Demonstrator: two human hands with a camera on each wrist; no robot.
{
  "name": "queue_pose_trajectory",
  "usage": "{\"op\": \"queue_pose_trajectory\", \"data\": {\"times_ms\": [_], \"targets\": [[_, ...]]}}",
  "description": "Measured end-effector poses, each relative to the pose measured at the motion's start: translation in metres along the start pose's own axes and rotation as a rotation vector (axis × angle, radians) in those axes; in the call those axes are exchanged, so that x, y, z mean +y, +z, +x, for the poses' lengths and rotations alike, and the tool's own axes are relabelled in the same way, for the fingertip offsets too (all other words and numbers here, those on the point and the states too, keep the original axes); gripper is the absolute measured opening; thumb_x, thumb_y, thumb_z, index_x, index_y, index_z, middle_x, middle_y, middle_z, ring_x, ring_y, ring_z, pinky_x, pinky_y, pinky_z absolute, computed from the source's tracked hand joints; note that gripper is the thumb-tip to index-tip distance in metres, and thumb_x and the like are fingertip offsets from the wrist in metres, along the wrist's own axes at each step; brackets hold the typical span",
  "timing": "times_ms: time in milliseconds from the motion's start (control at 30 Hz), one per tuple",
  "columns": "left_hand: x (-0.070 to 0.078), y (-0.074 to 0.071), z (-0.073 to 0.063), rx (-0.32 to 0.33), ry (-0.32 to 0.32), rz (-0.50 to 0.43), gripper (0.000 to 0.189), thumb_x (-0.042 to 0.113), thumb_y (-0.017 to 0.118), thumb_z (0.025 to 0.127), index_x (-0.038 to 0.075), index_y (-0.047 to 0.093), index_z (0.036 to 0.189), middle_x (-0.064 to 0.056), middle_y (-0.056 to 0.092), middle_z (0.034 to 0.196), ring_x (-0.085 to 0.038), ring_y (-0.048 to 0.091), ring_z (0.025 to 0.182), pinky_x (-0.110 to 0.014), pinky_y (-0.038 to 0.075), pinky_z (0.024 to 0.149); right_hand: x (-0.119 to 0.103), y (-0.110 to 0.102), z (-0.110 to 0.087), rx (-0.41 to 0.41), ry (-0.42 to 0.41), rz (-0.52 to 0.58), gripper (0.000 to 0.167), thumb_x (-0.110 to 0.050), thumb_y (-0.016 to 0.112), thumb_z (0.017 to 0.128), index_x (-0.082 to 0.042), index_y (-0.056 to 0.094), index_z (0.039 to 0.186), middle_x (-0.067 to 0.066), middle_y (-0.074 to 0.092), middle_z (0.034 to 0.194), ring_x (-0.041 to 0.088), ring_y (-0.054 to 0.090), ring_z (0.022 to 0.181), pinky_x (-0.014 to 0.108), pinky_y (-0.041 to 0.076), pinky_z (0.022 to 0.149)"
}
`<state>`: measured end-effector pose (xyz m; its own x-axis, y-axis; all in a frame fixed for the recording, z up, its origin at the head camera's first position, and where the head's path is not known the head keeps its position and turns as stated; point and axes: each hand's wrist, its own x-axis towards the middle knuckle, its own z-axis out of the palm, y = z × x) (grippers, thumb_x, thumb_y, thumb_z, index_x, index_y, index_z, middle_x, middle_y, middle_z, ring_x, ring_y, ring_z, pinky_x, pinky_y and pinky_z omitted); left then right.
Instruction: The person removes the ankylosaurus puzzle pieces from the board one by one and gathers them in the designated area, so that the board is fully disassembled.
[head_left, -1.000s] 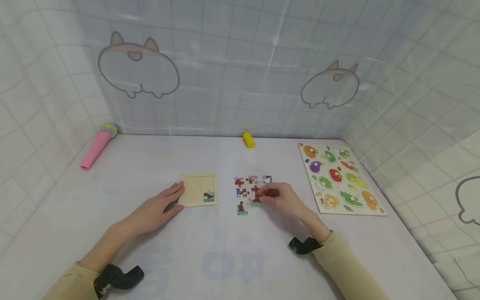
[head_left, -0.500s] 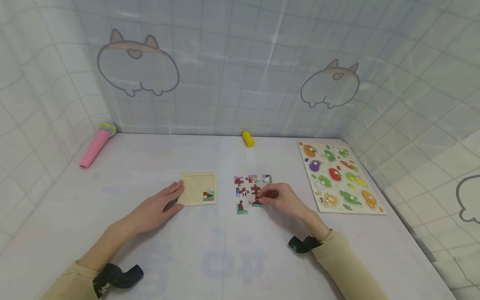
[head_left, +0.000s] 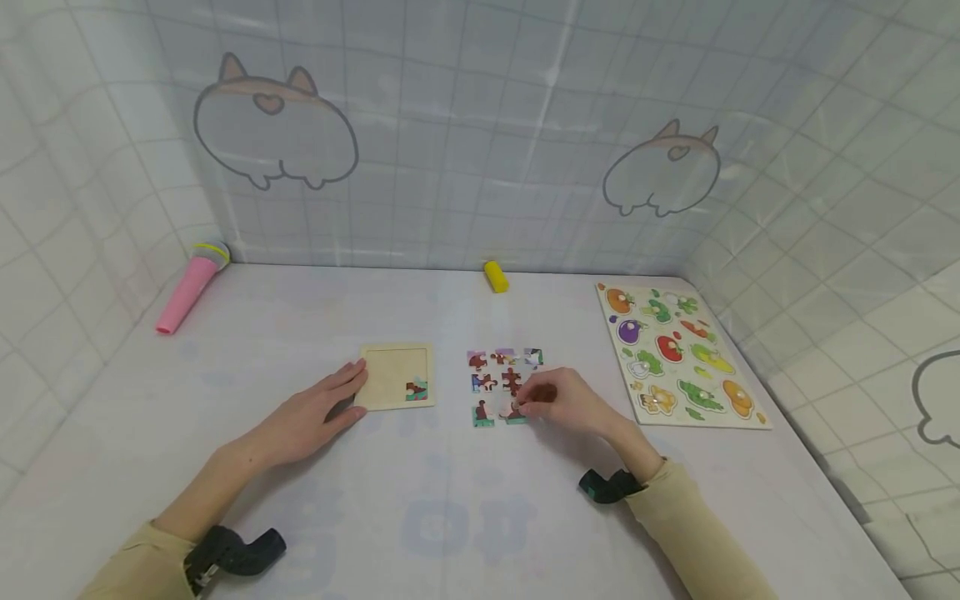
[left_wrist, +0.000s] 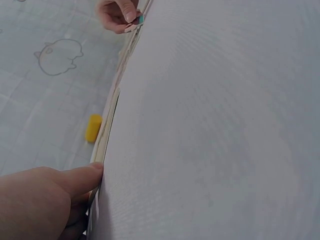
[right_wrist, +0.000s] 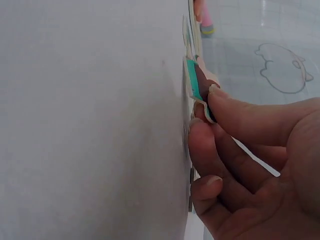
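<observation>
My right hand pinches a jigsaw piece with a teal edge and brown print between thumb and fingers. The piece looks tilted in the right wrist view, at the near side of several loose jigsaw pieces laid out in rows. To their left lies a square wooden puzzle tray, with one jigsaw piece in its near right corner. My left hand rests with extended fingers at the tray's left edge. In the left wrist view its thumb touches that edge.
A vegetable puzzle board lies on the right of the table. The yellow block sits by the back wall, and a pink toy microphone lies at the back left. Grid-patterned sheets enclose the back and sides.
My right hand has drawn the pinched jigsaw piece slightly towards me, so more of the middle piece shows. The left hand and the tray stay where they were.
</observation>
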<state>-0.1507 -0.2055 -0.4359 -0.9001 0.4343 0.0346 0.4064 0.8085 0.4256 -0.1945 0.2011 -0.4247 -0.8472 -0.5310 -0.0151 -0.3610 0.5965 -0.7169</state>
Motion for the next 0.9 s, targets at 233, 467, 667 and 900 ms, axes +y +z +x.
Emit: {"op": "queue_pose_trajectory", "data": {"times_ms": [233,467,667,900], "targets": [[0.0008,-0.0002,0.0001,0.0,0.001,-0.001,0.064,0.033,0.057,0.102,-0.003,0.037,0.151,-0.019,0.029,0.162,-0.041,0.028,0.148,-0.058,0.031,0.115,0.0015,-0.0016,-0.0012,-0.018,-0.005,-0.025,0.01,-0.015,0.075,0.09,-0.019,0.074,0.099,-0.007,0.068,0.092,0.016,0.057,0.083,0.023,0.049,0.072],[0.0001,0.0,-0.0007,0.01,0.003,0.0,0.064,0.032,0.058,0.102,-0.003,0.038,0.151,-0.019,0.029,0.162,-0.041,0.028,0.148,-0.057,0.031,0.115,0.0024,-0.001,-0.0013,-0.003,-0.038,-0.066,0.01,-0.016,0.075,0.091,-0.018,0.073,0.1,-0.006,0.065,0.091,0.015,0.055,0.082,0.022,0.048,0.071],[-0.0003,0.0004,-0.0008,0.008,0.0,0.002,0.064,0.032,0.058,0.102,-0.003,0.038,0.151,-0.018,0.029,0.162,-0.041,0.028,0.148,-0.057,0.032,0.115,0.0021,0.0003,-0.0001,-0.005,-0.05,-0.098,0.009,-0.014,0.074,0.091,-0.016,0.073,0.099,-0.006,0.064,0.089,0.014,0.055,0.082,0.023,0.048,0.071],[-0.0006,0.0009,-0.0003,0.01,0.002,0.003,0.064,0.033,0.058,0.102,-0.002,0.038,0.151,-0.018,0.029,0.162,-0.041,0.028,0.148,-0.057,0.032,0.115,0.0021,0.0034,0.0012,0.043,-0.075,-0.129,0.007,-0.011,0.076,0.089,-0.016,0.072,0.093,-0.007,0.063,0.085,0.011,0.055,0.077,0.022,0.048,0.068]]}}
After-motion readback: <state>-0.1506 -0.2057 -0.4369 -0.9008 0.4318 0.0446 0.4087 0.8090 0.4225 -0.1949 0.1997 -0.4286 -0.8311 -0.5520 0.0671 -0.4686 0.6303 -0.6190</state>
